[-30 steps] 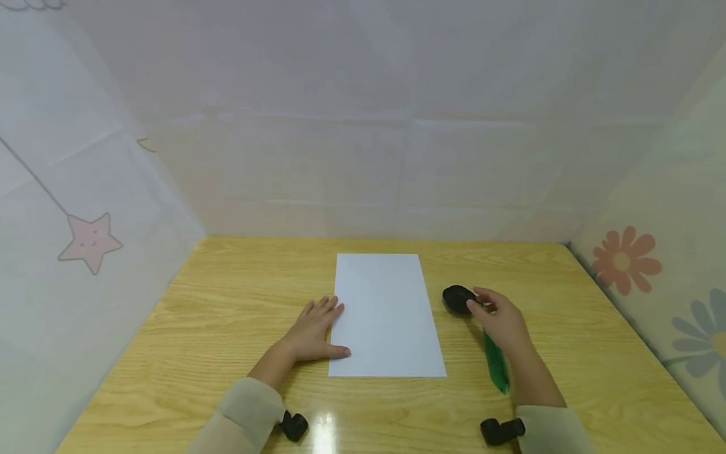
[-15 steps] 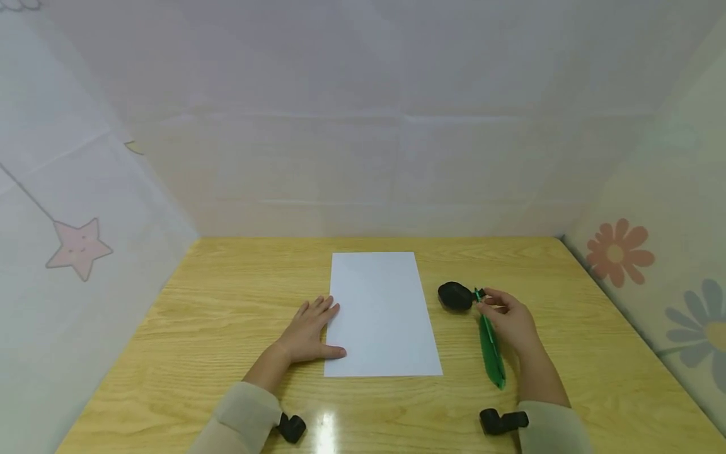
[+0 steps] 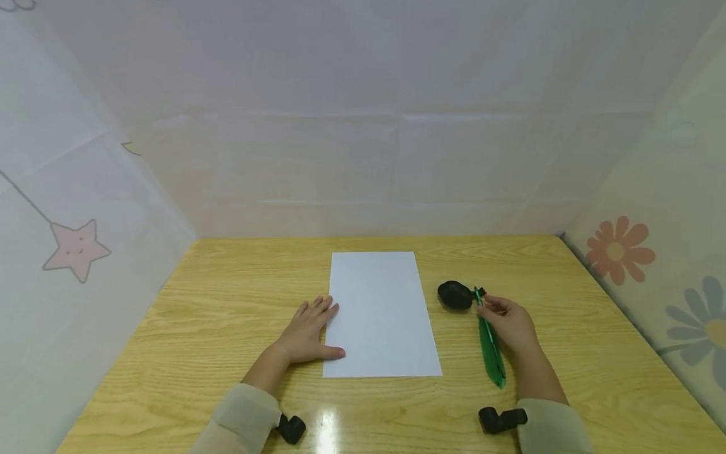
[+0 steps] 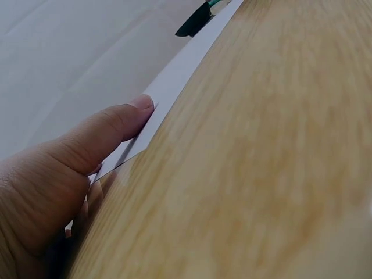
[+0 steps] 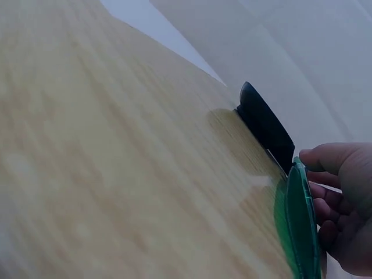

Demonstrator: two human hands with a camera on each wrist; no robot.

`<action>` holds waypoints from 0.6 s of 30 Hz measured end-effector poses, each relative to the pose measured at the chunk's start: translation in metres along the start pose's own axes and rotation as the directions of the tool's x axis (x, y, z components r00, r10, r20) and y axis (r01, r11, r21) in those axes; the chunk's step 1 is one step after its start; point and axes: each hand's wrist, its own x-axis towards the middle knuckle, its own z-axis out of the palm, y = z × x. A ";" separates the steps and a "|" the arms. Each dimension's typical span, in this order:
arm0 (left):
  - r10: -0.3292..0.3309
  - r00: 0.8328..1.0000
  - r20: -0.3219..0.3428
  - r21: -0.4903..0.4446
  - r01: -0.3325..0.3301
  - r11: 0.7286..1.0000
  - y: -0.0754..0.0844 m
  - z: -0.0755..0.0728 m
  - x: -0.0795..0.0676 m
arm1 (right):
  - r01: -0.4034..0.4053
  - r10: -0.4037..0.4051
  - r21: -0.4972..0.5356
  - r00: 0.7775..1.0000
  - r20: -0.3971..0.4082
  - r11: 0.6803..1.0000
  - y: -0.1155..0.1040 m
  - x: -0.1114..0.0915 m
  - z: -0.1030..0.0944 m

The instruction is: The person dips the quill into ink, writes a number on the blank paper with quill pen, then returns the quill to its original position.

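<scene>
My left hand (image 3: 303,335) lies spread at the left edge of a white sheet of paper (image 3: 382,315). Its thumb and fingertips rest on the sheet, as the thumb (image 4: 125,122) shows in the left wrist view. At the right, my right hand (image 3: 512,325) pinches the upper end of a long green leaf-shaped piece (image 3: 491,353) with a thin pale stem. A black oval piece (image 3: 455,295) with a narrow neck lies at that end; whether the two are joined I cannot tell. In the right wrist view the green piece (image 5: 299,224) stands on edge beside the black piece (image 5: 264,125).
The wooden table (image 3: 227,284) bears the paper and the green and black pieces. A pale cloth (image 3: 363,157) with printed stars and flowers hangs behind and at both sides. Small black devices (image 3: 292,429) sit at the wrists.
My right thumb and fingers have slid off the black piece to the green piece's upper end, leaving the black neck exposed. The left hand stays on the paper; the head view has shifted slightly.
</scene>
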 end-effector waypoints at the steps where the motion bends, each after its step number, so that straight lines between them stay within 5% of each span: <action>1: 0.004 1.000 -0.004 -0.008 -0.004 1.000 0.000 0.000 0.000 | -0.004 0.004 -0.015 1.000 -0.002 1.000 0.000 0.001 0.001; 18: 0.027 0.999 -0.023 -0.018 -0.027 0.999 -0.004 0.003 0.000 | -0.031 0.030 -0.087 0.999 -0.017 0.996 -0.001 0.002 0.007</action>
